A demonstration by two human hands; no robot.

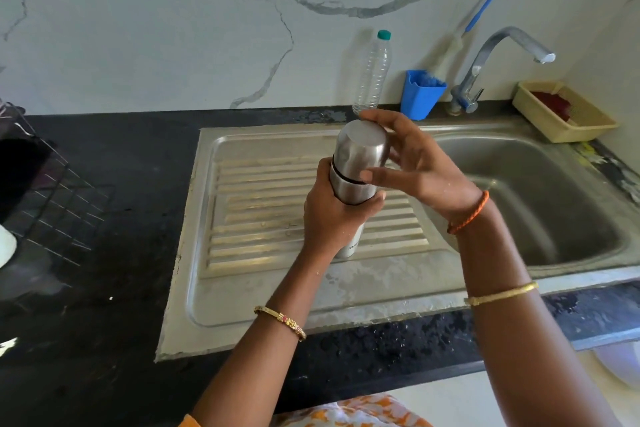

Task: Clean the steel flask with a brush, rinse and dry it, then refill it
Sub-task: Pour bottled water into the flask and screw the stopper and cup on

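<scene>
The steel flask (349, 187) stands upright on the ribbed draining board of the sink (263, 218). My left hand (332, 218) grips its body just below the cap. My right hand (408, 156) wraps around the steel cap (362, 146), thumb on the near side and fingers behind the top. The flask's lower part shows white below my left hand. A long bottle brush with a blue handle (485, 3) stands in a blue cup (420, 94) at the back.
A clear plastic bottle (372, 73) with a green cap stands behind the flask. The tap (498, 55) arches over the sink basin (540, 198) at right. A yellow basket (561, 111) sits at the back right. A black wire rack (45, 184) occupies the left counter.
</scene>
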